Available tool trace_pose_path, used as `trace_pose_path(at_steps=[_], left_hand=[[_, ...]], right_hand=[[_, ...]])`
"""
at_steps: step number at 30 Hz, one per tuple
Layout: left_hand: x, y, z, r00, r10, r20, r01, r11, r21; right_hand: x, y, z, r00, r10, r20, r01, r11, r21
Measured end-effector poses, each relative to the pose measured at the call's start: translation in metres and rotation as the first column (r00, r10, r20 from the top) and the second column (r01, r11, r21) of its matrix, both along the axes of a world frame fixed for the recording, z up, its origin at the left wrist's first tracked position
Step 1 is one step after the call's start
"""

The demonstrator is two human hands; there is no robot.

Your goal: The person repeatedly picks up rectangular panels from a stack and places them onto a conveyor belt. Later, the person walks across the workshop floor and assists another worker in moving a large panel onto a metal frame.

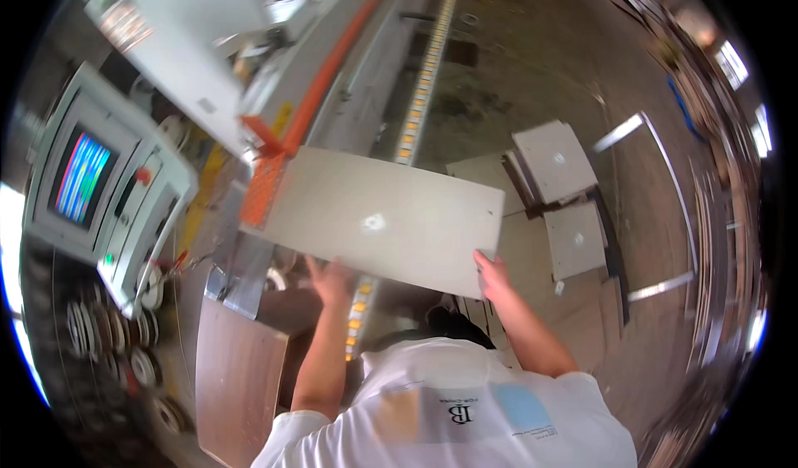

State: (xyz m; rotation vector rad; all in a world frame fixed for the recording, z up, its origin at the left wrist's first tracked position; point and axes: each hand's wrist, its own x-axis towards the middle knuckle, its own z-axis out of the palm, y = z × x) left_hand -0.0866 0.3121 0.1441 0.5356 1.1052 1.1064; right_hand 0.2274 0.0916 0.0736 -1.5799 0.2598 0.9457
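Note:
A pale rectangular board [416, 219] lies across the orange-edged feed end [264, 189] of a machine and the roller track beside it. A small white label sits at the board's middle. My right hand [492, 277] grips the board's right edge near its close corner, thumb on top and the other fingers hidden beneath. At the near long edge, toward the machine, is my left hand [328, 283]; its fingers are spread apart and reach the edge without wrapping round it. Part of that hand is blurred.
On the left stands a control panel [100, 177] with a lit screen, and edging rolls [112, 331] below it. A brown wood-grain board [237, 376] stands near my left arm. Stacked labelled boards [557, 165] lie at right. The roller track [424, 77] runs away from me.

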Motion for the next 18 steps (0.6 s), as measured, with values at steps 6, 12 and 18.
trace_pose_path(at_steps=[6, 12, 18], left_hand=[[0.045, 0.031, 0.000, 0.964, -0.030, -0.265, 0.015, 0.998, -0.059], [0.112, 0.030, -0.023, 0.813, -0.228, -0.537, 0.201, 0.974, -0.109], [0.132, 0.010, -0.046, -0.182, -0.033, -0.983, 0.642, 0.753, -0.144]], right_hand=[[0.050, 0.004, 0.019, 0.980, 0.199, 0.010, -0.198, 0.968, 0.155], [0.115, -0.104, -0.102, 0.992, 0.127, -0.025, -0.128, 0.991, -0.045], [0.207, -0.236, -0.237, 0.875, 0.225, 0.428, -0.005, 0.889, -0.457]])
